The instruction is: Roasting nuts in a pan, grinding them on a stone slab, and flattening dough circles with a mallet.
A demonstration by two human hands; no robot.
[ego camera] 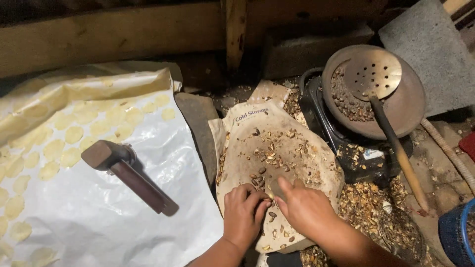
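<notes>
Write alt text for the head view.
Both hands, left hand and right hand, pinch small nuts over a worn sack on the floor. A wooden mallet lies on white sheet; a perforated ladle rests in a pan.

sheet (123, 222): glossy white plastic | mallet (129, 175): smooth dark wood | skimmer (372, 74): dull perforated metal | sack (292, 163): matt, creased

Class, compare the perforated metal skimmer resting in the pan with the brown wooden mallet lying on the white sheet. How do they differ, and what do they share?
The skimmer has a flat round metal disc full of holes; the mallet has a solid blocky brown head. The skimmer's handle is long and thin; the mallet's is short and thick. The skimmer rests in the pan over nuts; the mallet lies on the white sheet. Both are handled tools lying untouched.
</notes>
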